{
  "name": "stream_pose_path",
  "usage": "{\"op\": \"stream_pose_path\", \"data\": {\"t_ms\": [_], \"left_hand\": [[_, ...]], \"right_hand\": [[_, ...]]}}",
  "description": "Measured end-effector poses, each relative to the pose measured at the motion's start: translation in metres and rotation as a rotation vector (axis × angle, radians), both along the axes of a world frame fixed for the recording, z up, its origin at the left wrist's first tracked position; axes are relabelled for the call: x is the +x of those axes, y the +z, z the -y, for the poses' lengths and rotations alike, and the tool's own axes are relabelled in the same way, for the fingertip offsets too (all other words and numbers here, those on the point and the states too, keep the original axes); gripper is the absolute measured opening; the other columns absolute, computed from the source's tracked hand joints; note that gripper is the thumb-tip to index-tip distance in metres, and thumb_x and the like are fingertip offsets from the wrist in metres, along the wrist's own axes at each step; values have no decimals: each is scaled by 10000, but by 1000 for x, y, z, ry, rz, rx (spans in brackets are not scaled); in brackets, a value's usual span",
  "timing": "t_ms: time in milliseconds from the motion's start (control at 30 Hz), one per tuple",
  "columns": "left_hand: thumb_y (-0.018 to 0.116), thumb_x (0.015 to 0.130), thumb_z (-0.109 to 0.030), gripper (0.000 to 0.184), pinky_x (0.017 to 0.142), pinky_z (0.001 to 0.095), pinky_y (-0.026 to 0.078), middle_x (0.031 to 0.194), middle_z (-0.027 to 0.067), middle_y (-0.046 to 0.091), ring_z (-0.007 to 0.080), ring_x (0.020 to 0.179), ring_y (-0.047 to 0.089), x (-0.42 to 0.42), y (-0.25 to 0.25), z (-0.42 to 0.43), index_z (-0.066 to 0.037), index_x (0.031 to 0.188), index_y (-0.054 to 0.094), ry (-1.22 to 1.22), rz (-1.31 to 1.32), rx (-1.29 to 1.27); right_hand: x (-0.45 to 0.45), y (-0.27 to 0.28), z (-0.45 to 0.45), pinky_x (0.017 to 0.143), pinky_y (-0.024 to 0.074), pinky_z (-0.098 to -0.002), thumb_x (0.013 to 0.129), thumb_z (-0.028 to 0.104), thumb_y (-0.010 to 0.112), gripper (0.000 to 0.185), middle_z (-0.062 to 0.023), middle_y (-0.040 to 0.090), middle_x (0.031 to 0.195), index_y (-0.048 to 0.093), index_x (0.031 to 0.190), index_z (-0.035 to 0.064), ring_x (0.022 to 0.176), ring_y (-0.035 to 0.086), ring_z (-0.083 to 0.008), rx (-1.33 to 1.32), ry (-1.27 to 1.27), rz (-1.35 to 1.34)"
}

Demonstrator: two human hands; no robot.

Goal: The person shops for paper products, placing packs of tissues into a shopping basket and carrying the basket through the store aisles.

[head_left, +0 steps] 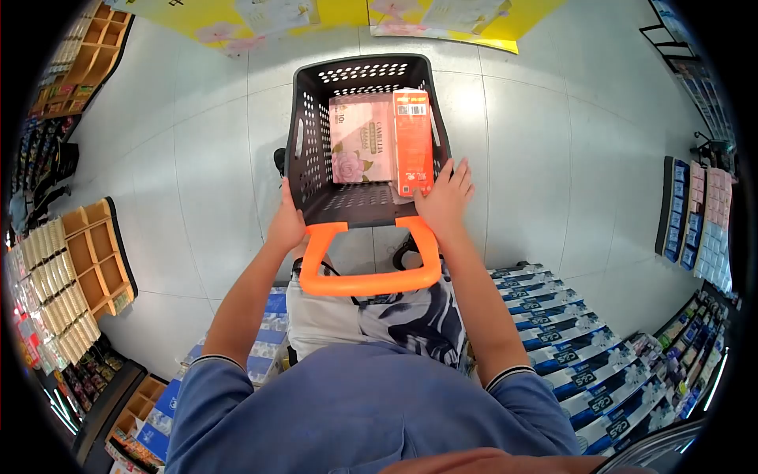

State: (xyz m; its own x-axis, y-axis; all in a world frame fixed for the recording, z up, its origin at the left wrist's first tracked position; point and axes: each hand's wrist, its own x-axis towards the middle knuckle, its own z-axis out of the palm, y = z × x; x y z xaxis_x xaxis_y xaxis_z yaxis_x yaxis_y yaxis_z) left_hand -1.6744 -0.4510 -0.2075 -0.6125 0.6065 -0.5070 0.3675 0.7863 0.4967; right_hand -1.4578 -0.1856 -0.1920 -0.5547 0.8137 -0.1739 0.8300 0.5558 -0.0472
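Note:
A black perforated shopping basket (pixel 312 207) with an orange handle (pixel 371 284) is in front of my body. My left hand (pixel 286 223) is closed on the basket's near left corner, with most of its fingers hidden along the outer side. At the near right corner, my right hand (pixel 447 197) holds the rim, its thumb inside by an orange-red package and its fingers outside. Inside the basket lie a pink pack (pixel 362 138) with a flower print and the orange-red package (pixel 413 146), side by side.
Blue-and-white packs (pixel 576 355) are stacked at my right, with more blue packs (pixel 268 336) at my left. Wooden shelves (pixel 95 257) stand on the left, a goods rack (pixel 695 213) on the right. Yellow printed panels (pixel 442 24) are ahead on the grey tiled floor (pixel 545 158).

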Motion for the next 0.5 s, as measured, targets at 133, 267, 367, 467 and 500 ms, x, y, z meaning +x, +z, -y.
{"op": "stream_pose_path", "data": {"t_ms": [133,267,367,467,500], "left_hand": [[504,884,-54,884,828,521,485,1231,314,549,477,968,607,6,2,6,-104,1543,-84,28,-30,-72],[505,891,-66,868,866,511,488,1369,291,455,462,1018,596,3,14,-6,-112,1547,-61,23,18,-203],[511,884,-63,842,925,493,476,1444,267,394,439,1131,556,-5,0,0,-88,1551,-2,28,3,-222],[503,888,-72,814,960,498,458,1459,263,381,437,1185,525,-10,-5,3,-78,1552,32,-67,-182,-113],[501,890,-86,817,972,510,445,1438,268,400,438,1169,538,-10,-1,1,-86,1554,25,-98,-234,-62]], "right_hand": [[-37,1,-15,1034,427,-462,756,335,768,976,-298,306,1470,225,1476,-39,1254,450,-438,-298,198,-318],[-80,-16,-36,1002,461,-463,733,345,790,1046,-285,282,1483,168,1491,-20,1258,447,-410,-542,-178,-42],[-100,-35,-24,1000,465,-454,721,335,798,1117,-281,240,1503,87,1510,-11,1256,445,-418,-574,-301,73],[-116,-45,-16,1006,459,-449,719,317,796,1151,-276,204,1519,34,1518,-10,1252,445,-425,-459,-331,158],[-117,-42,-16,1009,456,-449,719,309,794,1159,-274,184,1527,19,1519,-12,1253,443,-428,-426,-358,177]]}}
